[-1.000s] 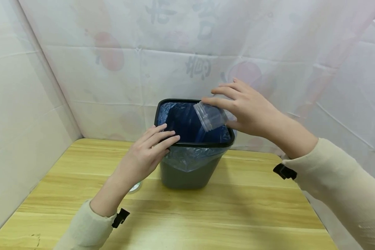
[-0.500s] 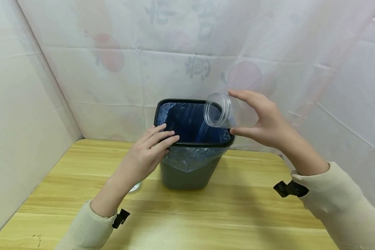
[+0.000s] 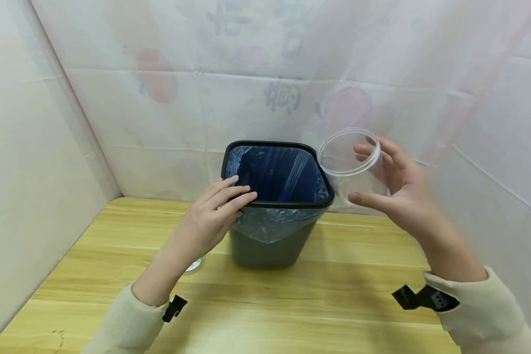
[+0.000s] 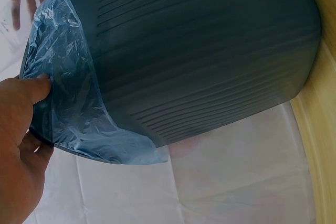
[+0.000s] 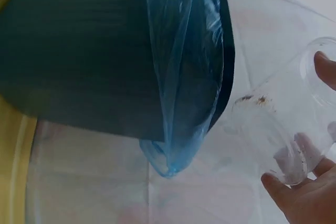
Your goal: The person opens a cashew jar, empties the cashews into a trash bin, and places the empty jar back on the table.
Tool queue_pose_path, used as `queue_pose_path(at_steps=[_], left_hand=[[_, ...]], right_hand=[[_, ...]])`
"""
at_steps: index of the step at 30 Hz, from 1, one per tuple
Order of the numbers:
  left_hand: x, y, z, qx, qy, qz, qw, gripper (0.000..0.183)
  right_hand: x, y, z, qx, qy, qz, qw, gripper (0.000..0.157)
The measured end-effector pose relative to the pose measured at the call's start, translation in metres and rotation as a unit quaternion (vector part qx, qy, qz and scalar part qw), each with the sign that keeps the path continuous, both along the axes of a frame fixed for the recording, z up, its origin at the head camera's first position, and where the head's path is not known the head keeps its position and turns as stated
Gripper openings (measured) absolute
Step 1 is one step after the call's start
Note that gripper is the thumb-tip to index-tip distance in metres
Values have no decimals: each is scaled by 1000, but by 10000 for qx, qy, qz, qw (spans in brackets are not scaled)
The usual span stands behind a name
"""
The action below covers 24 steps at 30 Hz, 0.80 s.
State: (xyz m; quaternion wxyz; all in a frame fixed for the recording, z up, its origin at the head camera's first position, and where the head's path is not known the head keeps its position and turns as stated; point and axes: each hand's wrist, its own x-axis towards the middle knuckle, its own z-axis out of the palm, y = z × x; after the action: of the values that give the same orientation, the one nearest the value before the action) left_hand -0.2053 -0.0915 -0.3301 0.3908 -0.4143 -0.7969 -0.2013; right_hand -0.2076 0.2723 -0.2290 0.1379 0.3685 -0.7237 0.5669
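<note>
My left hand [image 3: 205, 211] grips the near left rim of a grey trash bin [image 3: 265, 253], its fingers over the edge; the left wrist view shows the thumb [image 4: 41, 87] pressing on the bag-covered outside. A blue plastic bag [image 3: 267, 223] lines the bin and folds down over the black rim. To the right of the bin, about rim height, my right hand [image 3: 409, 191] holds a clear plastic jar [image 3: 363, 183] around its side. The lidless mouth faces up, slightly tilted. Brown specks [image 5: 260, 99] cling near the jar's base in the right wrist view.
A small round disc with a pale label [image 3: 195, 266] lies on the wooden table [image 3: 265, 309], partly hidden behind the left forearm. A white printed curtain [image 3: 248, 108] stands right behind the bin, with pale curtain walls at both sides.
The jar was tipped mouth-down over the bin; my right hand has turned it upright and moved it right, clear of the opening. My left hand stays on the rim.
</note>
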Motion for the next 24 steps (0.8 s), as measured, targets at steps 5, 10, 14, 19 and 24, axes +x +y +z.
queue_pose_path(at_steps=[5,10,14,19,24], left_hand=[[0,-1,0,-15,20,-13,10000,52],[0,-2,0,-10,43,-8,10000,52],[0,-2,0,36,69,-16,10000,52],[0,-1,0,-16,77,-35,10000,52],[-1,1,0,-52,73,-11,10000,51]], right_hand=[[12,4,-13,-848,-565,577,9931,93],[18,6,-30,-1473,-850,970,9806,87],[21,9,-46,-1663,-1203,939,9742,83],[24,16,-69,-1904,-1378,1150,9652,77],[25,24,-89,-2032,-1486,1220,9601,76]])
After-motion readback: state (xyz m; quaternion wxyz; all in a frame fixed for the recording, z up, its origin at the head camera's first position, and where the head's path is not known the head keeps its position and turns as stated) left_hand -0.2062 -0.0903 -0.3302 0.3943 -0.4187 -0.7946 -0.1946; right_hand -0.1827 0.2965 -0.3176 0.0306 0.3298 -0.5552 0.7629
